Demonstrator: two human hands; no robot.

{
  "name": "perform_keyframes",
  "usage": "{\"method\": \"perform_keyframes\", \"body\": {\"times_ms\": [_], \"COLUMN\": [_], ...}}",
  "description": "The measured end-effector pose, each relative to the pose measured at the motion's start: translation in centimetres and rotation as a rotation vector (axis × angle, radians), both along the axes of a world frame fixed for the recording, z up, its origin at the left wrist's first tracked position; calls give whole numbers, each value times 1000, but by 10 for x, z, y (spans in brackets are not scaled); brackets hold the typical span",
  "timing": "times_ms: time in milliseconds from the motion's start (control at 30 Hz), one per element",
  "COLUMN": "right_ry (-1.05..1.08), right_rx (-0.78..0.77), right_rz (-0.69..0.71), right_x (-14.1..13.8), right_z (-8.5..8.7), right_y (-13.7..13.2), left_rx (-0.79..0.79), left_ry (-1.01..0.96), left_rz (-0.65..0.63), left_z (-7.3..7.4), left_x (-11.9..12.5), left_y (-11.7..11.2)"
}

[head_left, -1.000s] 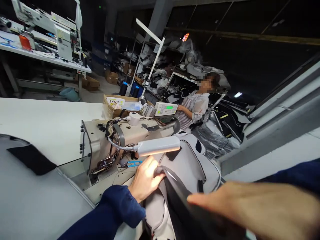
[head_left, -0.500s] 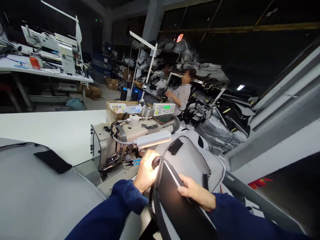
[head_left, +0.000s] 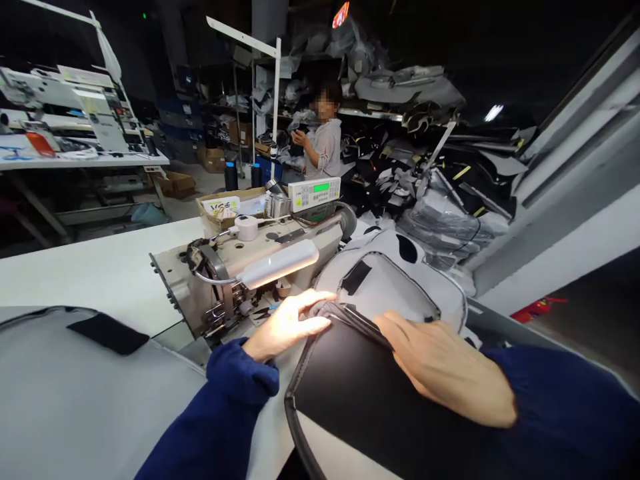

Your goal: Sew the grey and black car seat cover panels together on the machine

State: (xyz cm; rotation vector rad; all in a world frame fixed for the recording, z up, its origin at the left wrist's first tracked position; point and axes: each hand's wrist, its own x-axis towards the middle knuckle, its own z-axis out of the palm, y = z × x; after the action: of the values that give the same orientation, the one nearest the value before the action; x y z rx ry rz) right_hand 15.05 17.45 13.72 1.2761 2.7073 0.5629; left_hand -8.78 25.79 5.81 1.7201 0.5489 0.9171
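Observation:
A black and pale sewn cover (head_left: pixel 360 380) with dark edge binding lies in front of me at the lower middle. My left hand (head_left: pixel 287 325) holds its upper left corner, the thumb on the near side and the fingers over the far side. Further right, my right hand (head_left: pixel 445 367) grips the upper bound edge, its fingertips hidden behind the fold. Just beyond the left hand stands a beige sewing machine (head_left: pixel 260 247) with a lit white lamp (head_left: pixel 280 263) above its needle area. Behind the cover lies a light grey piece (head_left: pixel 395 283) with a black patch.
Another grey piece with a black patch (head_left: pixel 107 331) covers the left of the white table (head_left: pixel 100 267). A control panel (head_left: pixel 315 193) and a cardboard box (head_left: pixel 205 210) stand behind the machine. A person (head_left: pixel 323 143) stands near piled material. A sloping grey beam (head_left: pixel 575 220) is at right.
The cover has turned from nearly edge-on to flatter, showing more of its black face. My right hand has moved right and rolled over, back upward. The view has shifted.

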Motion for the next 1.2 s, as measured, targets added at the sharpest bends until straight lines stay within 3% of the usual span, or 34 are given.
{"method": "perform_keyframes", "body": {"times_ms": [133,200,300,433,533,600,667,733,867,933,1000,1067,1200], "right_ry": [65,48,-14,234,490,500,424,332,176,131,74,19,-130], "right_rx": [-57,8,86,-102,-203,-437,-603,-489,-69,11,55,92,120], "right_rz": [209,306,341,352,145,38,78,170,238,258,300,350,457], "right_x": [-13,-14,-7,13,25,28,28,27,28,29,29,29,25], "right_z": [-25,-41,-56,-47,-39,-43,-50,-55,-49,-40,-31,-23,-16], "right_y": [-16,-21,-27,-14,18,38,49,47,25,14,7,3,-2], "left_rx": [312,511,707,846,967,1057,1121,1004,428,319,390,564,869], "left_ry": [127,219,242,102,52,69,81,107,35,-4,74,168,105], "left_rz": [129,243,380,344,412,438,394,320,85,81,215,305,304], "left_z": [-6,-10,-18,-31,-42,-46,-41,-30,-1,7,8,2,-27], "left_x": [11,16,22,24,24,23,22,19,13,13,18,26,37], "left_y": [-8,-10,-12,-9,-8,-8,-10,-12,-19,-22,-26,-28,-26]}}
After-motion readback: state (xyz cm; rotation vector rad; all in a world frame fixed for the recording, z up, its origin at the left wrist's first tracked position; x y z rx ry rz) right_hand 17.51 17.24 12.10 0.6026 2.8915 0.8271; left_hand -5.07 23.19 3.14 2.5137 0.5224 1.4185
